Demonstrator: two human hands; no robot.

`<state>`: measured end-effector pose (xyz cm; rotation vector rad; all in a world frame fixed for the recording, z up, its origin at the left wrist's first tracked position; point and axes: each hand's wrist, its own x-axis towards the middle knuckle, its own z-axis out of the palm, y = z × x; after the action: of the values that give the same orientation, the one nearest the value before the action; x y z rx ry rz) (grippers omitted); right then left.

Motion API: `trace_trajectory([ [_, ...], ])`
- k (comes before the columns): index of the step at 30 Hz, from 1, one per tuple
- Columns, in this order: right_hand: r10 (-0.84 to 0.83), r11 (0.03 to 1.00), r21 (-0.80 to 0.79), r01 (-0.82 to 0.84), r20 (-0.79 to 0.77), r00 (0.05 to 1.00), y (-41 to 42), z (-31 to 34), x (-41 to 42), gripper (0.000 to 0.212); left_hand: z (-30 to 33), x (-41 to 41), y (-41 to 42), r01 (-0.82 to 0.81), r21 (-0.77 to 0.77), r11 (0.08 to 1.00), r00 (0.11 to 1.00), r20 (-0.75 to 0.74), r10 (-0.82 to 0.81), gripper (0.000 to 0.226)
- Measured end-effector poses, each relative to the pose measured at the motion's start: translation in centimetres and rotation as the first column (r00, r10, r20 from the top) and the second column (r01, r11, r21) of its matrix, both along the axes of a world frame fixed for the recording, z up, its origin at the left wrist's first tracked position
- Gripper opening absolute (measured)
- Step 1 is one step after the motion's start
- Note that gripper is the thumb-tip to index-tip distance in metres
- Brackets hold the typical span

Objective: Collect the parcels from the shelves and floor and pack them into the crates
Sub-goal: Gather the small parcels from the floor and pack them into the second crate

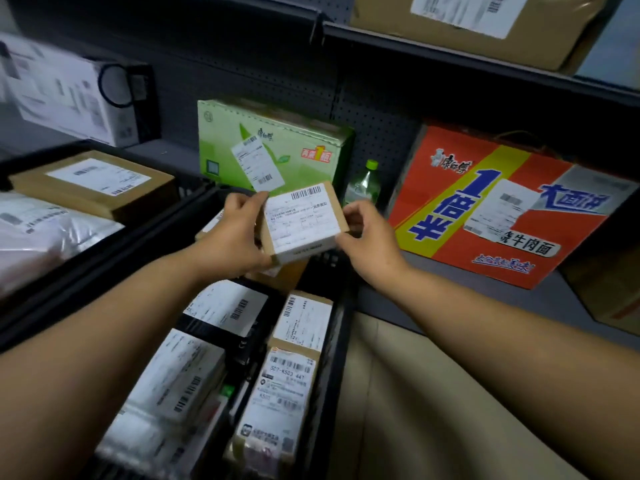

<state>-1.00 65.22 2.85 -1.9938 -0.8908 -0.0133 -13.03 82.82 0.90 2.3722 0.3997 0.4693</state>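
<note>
Both hands meet at mid-frame around a small box [302, 223]: the left hand [239, 230] clamps its left edge, thumb on top by the white label, and the right hand [363, 237] pinches its right edge between thumb and fingers. That box is held tilted in the air, above the far end of a dark crate [329, 358] that runs down the lower middle of the frame. Inside the crate lie several labelled parcels packed side by side, among them a brown one [287, 386] along its right wall and a white-labelled one [180, 375] at lower left. A second crate [104, 237] at left holds a flat brown parcel [93, 188] and a shiny plastic mailer [41, 233]. Behind the hands, on the shelf [450, 271], a green carton [270, 147] stands at centre, a clear bottle [363, 181] with a green cap just to its right, and a red-and-yellow carton [485, 209] leans at right. A white box [69, 91] sits at upper left, and a large brown carton [478, 26] rests on the upper shelf at top right.
</note>
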Motion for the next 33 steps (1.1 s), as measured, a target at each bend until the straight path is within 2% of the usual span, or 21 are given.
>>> trace_trajectory([
  [2,-0.056,0.994,-0.091,0.057,0.008,0.998,2.4,-1.3,0.6,0.025,-1.9,-0.1,0.8,-0.015,0.004,1.0,0.999,-0.043,0.015,0.105],
  [5,-0.133,0.98,-0.165,0.11,-0.134,0.982,5.4,-3.3,0.9,0.042,-4.8,0.1,1.4,-0.049,0.042,0.998,0.997,-0.057,0.052,0.092],
  [7,-0.154,0.973,-0.196,0.123,-0.15,0.977,6.9,-4.5,1.0,0.047,-6.1,0.4,1.5,-0.1,0.067,0.993,0.994,-0.041,0.103,0.078],
  [12,-0.054,0.938,-0.347,-0.012,-0.18,0.982,9.7,-6.5,0.4,0.068,-7.7,1.7,1.6,-0.175,0.189,0.966,0.984,-0.004,0.179,0.06],
  [16,0.006,0.938,-0.338,-0.075,-0.201,0.98,10.6,-7.6,-0.3,0.075,-8.8,2.2,2.2,-0.285,0.496,0.82,0.946,0.006,0.325,0.042],
  [18,-0.046,0.906,-0.424,-0.009,-0.119,0.992,10.6,-8.0,-0.2,0.079,-9.4,1.9,3.0,-0.326,0.549,0.77,0.914,-0.025,0.405,0.04],
  [21,-0.071,0.891,-0.453,-0.025,-0.193,0.979,10.8,-8.7,-0.2,0.086,-9.8,1.3,3.8,-0.377,0.421,0.825,0.886,-0.097,0.454,0.053],
  [25,-0.052,0.912,-0.408,-0.043,-0.219,0.974,11.4,-9.3,-0.3,0.08,-9.8,1.1,4.1,-0.367,0.246,0.897,0.924,-0.016,0.383,0.054],
  [30,-0.059,0.902,-0.431,-0.015,-0.156,0.986,11.8,-9.9,-0.2,0.078,-10.1,1.0,4.5,-0.359,0.182,0.915,0.933,0.032,0.359,0.054],
  [33,-0.044,0.883,-0.469,-0.01,-0.103,0.994,11.8,-10.1,-0.1,0.078,-10.3,1.2,4.3,-0.3,0.205,0.932,0.951,-0.008,0.308,0.066],
])
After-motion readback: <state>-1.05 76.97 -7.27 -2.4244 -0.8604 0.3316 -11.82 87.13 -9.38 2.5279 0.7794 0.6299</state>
